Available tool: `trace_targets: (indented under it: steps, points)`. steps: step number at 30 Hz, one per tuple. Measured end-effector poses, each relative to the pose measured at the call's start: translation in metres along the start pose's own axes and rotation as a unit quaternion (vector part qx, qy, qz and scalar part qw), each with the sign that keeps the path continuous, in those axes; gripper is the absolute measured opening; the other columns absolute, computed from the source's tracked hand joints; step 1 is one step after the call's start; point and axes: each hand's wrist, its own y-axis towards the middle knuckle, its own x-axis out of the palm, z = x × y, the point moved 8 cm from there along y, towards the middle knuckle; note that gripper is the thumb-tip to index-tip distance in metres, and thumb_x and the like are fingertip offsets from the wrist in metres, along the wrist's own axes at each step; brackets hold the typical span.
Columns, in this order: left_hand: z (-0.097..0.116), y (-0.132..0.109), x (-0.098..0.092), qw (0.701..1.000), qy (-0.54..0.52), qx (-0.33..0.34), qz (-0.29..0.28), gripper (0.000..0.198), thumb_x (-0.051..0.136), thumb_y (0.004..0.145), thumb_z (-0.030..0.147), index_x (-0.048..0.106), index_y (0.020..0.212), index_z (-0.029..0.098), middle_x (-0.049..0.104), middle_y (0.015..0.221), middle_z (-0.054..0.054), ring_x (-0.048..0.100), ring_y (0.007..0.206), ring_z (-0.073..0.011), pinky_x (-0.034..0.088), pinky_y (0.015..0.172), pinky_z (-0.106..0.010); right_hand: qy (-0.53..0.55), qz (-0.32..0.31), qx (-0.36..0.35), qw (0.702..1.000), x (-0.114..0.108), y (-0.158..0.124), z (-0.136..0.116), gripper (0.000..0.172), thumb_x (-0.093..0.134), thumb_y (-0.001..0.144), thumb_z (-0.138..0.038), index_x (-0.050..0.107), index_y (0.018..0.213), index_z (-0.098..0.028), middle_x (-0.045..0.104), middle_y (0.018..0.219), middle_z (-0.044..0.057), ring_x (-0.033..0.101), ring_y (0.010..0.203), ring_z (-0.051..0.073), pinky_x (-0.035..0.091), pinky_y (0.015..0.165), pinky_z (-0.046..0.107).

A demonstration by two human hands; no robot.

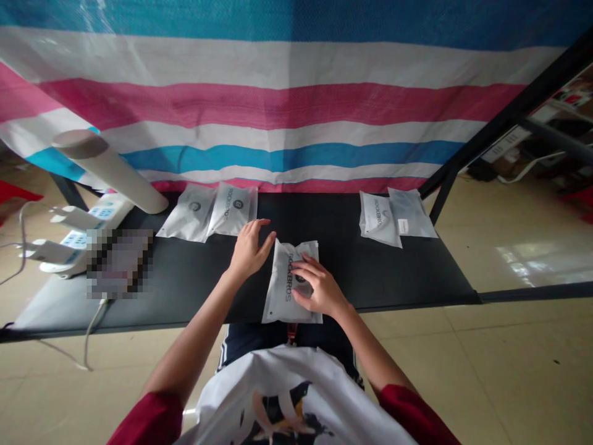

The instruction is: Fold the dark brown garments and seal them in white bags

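A frosted plastic pouch printed ROCKBROS (280, 296) lies at the front edge of the dark table, close to my body. My right hand (317, 285) rests on its right half with fingers spread, covering part of the print. Just left of the pouch's top corner is my left hand (252, 248), fingers apart and holding nothing. Behind that hand sit two similar pouches, a left one (189, 213) and a right one (233, 210), side by side. On the table's right part, a printed pouch (380, 219) overlaps a pouch with a small white label (412, 213).
A white power strip (109, 210) with plugged-in chargers stands at the left. Beside it are a leaning pale cylinder (115, 173) and a blurred-out device (121, 262) with a cable (92, 321). A striped sheet (278, 105) hangs behind the table (393, 278).
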Motion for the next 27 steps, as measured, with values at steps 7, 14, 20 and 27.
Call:
trace_targets:
  steps: [7, 14, 20, 27]
  points:
    - [0.031, 0.022, 0.046, 0.984, 0.081, 0.045, -0.151, 0.035, 0.037, 0.099, 0.031, 0.062, 0.119, 0.017, 0.071, 0.113, -0.008, 0.065, 0.101, -0.0235, 0.049, 0.089, -0.037, 0.115, 0.168, 0.174, 0.963, -0.019, 0.022, 0.039, 0.028, 0.054, 0.09, -0.043, 0.068, 0.104, -0.022, 0.071, 0.107, 0.011, 0.066, 0.102, 0.026, 0.052, 0.09, 0.04]
    - [0.033, 0.025, 0.084, 0.961, 0.124, 0.016, -0.249, 0.03, 0.045, 0.095, 0.032, 0.072, 0.101, 0.022, 0.073, 0.106, -0.008, 0.066, 0.103, -0.0266, 0.049, 0.086, -0.036, 0.103, 0.087, 0.289, 0.948, -0.014, 0.047, 0.1, 0.038, 0.053, 0.089, -0.052, 0.07, 0.089, -0.018, 0.07, 0.072, 0.005, 0.065, 0.054, 0.017, 0.049, 0.047, 0.024]
    - [0.022, 0.031, 0.084, 0.964, 0.107, -0.016, -0.244, 0.024, 0.051, 0.092, 0.034, 0.074, 0.097, 0.027, 0.075, 0.098, -0.004, 0.068, 0.097, -0.0235, 0.048, 0.085, -0.033, 0.157, 0.069, 0.278, 0.945, 0.001, 0.045, 0.101, 0.034, 0.057, 0.084, -0.049, 0.07, 0.079, -0.018, 0.068, 0.067, 0.003, 0.066, 0.057, 0.019, 0.054, 0.048, 0.026]
    - [0.014, 0.055, 0.081, 0.972, 0.103, -0.021, -0.209, 0.023, 0.054, 0.091, 0.035, 0.074, 0.097, 0.027, 0.075, 0.096, -0.005, 0.064, 0.103, -0.0263, 0.044, 0.091, -0.039, 0.141, 0.072, 0.287, 0.945, 0.015, -0.035, 0.056, 0.037, 0.052, 0.089, -0.048, 0.07, 0.077, -0.018, 0.068, 0.062, 0.006, 0.067, 0.054, 0.02, 0.052, 0.05, 0.027]
